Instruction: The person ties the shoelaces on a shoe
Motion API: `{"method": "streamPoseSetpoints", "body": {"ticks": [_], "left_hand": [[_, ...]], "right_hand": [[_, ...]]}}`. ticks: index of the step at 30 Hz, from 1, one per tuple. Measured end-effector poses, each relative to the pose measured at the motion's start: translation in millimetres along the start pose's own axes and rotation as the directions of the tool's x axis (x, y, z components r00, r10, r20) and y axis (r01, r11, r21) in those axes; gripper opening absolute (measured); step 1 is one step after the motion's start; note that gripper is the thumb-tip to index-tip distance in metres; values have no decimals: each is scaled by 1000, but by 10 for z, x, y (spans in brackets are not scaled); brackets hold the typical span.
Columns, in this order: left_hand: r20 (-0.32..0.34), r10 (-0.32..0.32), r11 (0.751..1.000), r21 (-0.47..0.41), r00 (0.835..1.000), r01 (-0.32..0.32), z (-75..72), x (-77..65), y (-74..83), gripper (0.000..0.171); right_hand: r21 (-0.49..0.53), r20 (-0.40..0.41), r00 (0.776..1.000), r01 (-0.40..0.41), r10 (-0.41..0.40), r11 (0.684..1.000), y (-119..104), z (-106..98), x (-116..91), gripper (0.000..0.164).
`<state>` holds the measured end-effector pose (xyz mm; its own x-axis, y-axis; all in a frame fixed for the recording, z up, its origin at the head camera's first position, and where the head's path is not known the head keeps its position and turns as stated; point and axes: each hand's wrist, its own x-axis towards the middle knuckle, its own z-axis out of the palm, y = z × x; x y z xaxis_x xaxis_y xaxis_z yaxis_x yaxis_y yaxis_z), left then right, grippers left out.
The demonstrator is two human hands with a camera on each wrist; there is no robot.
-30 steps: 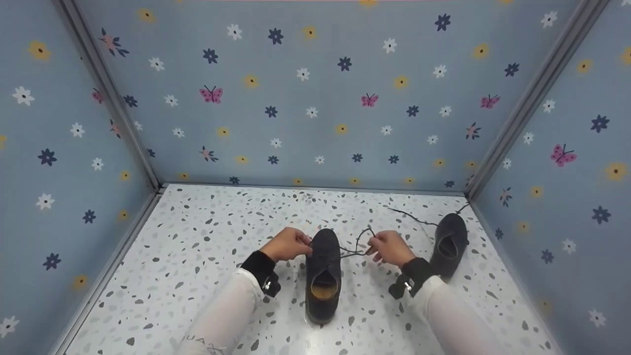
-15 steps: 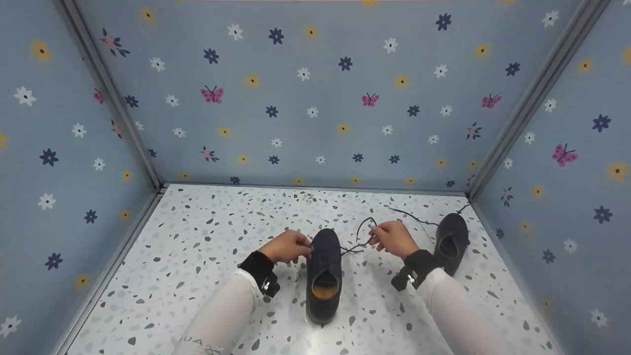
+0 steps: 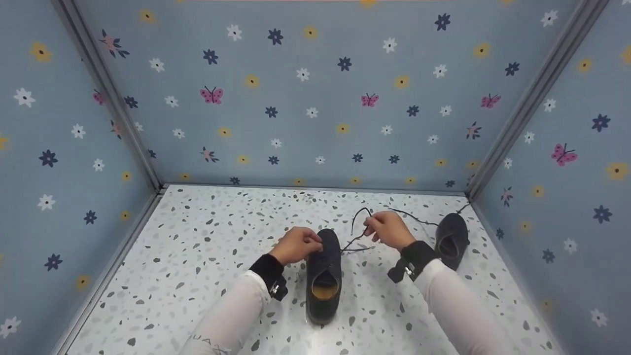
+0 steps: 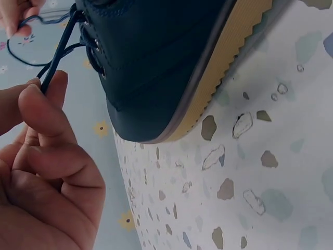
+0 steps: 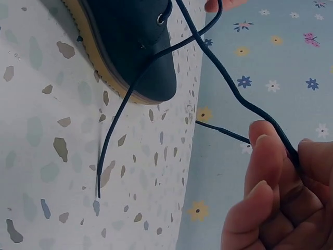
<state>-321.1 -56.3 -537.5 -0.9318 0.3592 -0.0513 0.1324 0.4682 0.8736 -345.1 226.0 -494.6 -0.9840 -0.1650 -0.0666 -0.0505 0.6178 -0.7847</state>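
A dark lace-up shoe (image 3: pixel 323 308) with a tan sole stands on the floor, toe facing the back wall. My left hand (image 3: pixel 298 245) is over its front part. In the left wrist view, thumb and forefinger pinch a dark shoelace (image 4: pixel 63 44) close to the eyelets. To the right of the shoe, my right hand (image 3: pixel 393 230) pinches another stretch of shoelace (image 5: pixel 223 75), raised off the floor, its free part looping beyond the fingers. A loose lace end (image 5: pixel 115 122) crosses the toe in the right wrist view.
A second dark shoe (image 3: pixel 452 231) stands at the right, near the wall; its lace (image 3: pixel 411 215) trails left over the floor. Blue flowered panels (image 3: pixel 315 113) enclose the speckled white floor (image 3: pixel 222 222) at the back and both sides.
My right hand has moved up and away from me, drawing its lace further out. My left hand has shifted slightly right, onto the top of the shoe. The shoes stay in place.
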Motion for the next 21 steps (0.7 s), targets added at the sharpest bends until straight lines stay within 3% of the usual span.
{"method": "streamPoseSetpoints", "body": {"ticks": [10,21], "left_hand": [[8,3,1000,24,1000,-3,96,23,-12,9],[67,-27,999,-36,997,29,50,-26,-91,21]], "right_hand": [[15,5,1000,28,-28,999,-197,-19,50,26],[-18,29,996,85,-84,996,-413,58,159,26]]}}
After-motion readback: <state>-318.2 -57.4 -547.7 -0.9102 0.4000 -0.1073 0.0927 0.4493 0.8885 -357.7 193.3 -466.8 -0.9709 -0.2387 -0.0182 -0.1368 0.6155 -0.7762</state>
